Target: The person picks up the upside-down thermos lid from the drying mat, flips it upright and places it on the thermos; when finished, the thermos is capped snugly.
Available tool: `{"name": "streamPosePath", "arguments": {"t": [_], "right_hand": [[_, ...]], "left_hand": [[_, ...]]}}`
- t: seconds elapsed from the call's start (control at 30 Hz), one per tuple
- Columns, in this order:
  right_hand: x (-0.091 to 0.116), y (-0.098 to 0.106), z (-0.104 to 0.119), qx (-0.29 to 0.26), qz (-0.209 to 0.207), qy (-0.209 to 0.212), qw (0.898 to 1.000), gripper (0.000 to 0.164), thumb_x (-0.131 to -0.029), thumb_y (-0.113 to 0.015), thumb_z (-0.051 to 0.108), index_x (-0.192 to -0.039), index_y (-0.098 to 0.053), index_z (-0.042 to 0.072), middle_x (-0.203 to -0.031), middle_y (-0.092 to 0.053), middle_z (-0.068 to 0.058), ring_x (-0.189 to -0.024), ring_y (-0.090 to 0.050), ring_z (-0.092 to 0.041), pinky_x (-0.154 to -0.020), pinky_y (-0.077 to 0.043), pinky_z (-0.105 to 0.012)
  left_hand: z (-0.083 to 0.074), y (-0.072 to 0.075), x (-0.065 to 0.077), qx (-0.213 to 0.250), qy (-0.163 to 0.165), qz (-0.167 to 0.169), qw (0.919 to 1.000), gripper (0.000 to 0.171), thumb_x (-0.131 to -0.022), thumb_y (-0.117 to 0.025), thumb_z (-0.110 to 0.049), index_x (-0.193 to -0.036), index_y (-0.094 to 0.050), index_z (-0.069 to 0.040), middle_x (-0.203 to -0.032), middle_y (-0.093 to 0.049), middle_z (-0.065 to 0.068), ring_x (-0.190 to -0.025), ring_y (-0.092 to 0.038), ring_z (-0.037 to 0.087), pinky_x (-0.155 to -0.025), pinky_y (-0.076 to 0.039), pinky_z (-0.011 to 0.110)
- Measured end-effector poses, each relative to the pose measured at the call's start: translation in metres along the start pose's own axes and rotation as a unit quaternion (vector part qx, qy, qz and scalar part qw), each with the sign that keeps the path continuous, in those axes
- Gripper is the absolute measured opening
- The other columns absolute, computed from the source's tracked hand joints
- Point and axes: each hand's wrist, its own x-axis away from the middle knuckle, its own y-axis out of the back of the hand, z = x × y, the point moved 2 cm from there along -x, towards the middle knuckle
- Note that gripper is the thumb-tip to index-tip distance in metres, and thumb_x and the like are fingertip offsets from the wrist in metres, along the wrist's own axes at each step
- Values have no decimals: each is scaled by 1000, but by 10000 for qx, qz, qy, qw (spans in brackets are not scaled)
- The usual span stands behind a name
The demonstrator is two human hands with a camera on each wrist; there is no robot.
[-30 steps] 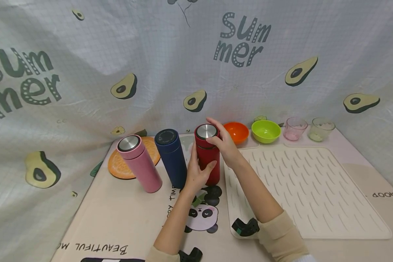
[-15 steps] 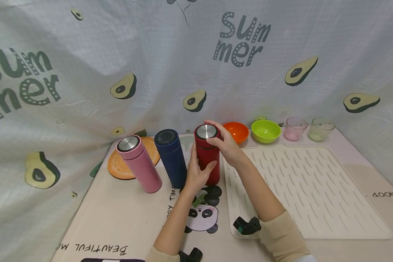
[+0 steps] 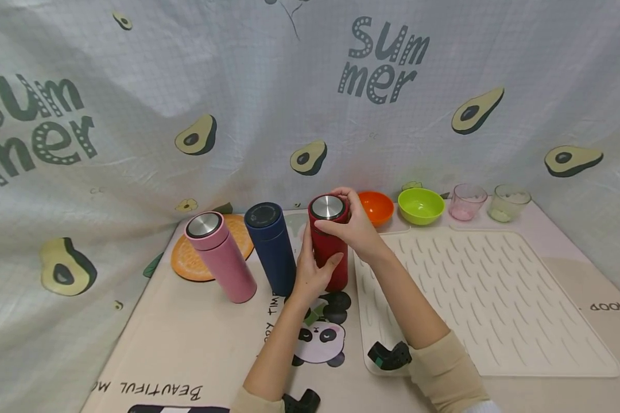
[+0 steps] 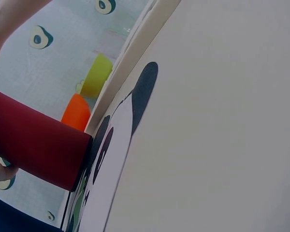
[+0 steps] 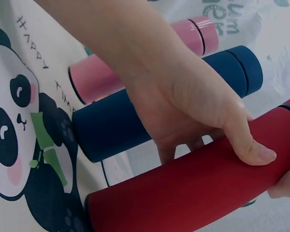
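Note:
A red thermos bottle [image 3: 336,246] with a steel-topped lid [image 3: 328,207] stands upright on the table in the head view. My left hand [image 3: 312,275] grips its body from the left, thumb across the front. Around the lid curls my right hand [image 3: 359,229], its thumb on the near side and fingers behind. In the right wrist view the left hand [image 5: 188,101] wraps the red bottle [image 5: 183,188]; only a bit of the right hand [image 5: 286,186] shows. The left wrist view has the bottle's lower part [image 4: 38,140] resting on the table. Its lid lies out of that frame.
Left of the red bottle stand a blue thermos [image 3: 272,252] and a pink thermos [image 3: 222,258], an orange-slice mat [image 3: 188,261] behind. To the right lies a cream drying mat [image 3: 475,298]. Behind it are an orange bowl [image 3: 379,209], a green bowl [image 3: 421,206] and two glasses [image 3: 508,203].
My right hand has turned on the lid: its fingers, earlier stretched out behind, now curl closer, and the thumb has slid left across the front. The left hand and the bottle stay put.

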Motion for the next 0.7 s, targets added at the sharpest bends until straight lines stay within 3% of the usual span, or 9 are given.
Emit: {"name": "streamPosePath", "arguments": {"t": [0.2,0.4,0.53,0.7], "right_hand": [[1,3,-1,-134,204,16,9997,57,-83,-53,2,-135,-33,2,-125,-45,-18,-108,-46,-25,-93,-43,-36],[0,2,0,-120,-105,59,9999,54,-83,-55,4,-130,-30,2,-118,-44,-14,-105,-46,-23,-88,-45,-30],[0,2,1,-280,160,195,9993,59,-82,-49,4,-136,-28,-3,-122,-44,-18,-106,-46,-22,-91,-43,-32],[0,1,-1,-68,-1,57,10000,58,-80,-59,2,-130,-31,4,-120,-44,-14,-105,-47,-23,-88,-46,-33]], "left_hand": [[1,-1,-1,45,-43,14,10000,83,-85,-62,-5,-146,-6,-9,-141,-31,16,-125,-38,29,-101,-33,43],[1,-1,-2,3,-86,21,10000,82,-85,-62,-5,-146,-7,-7,-140,-32,17,-124,-39,30,-100,-34,43],[1,-1,-1,-10,-143,1,9999,82,-85,-62,-4,-145,-7,-6,-139,-32,18,-124,-39,30,-101,-33,44],[0,0,0,-21,-103,-3,9999,82,-85,-62,-4,-145,-7,-6,-141,-30,17,-124,-38,30,-101,-34,44]]}}
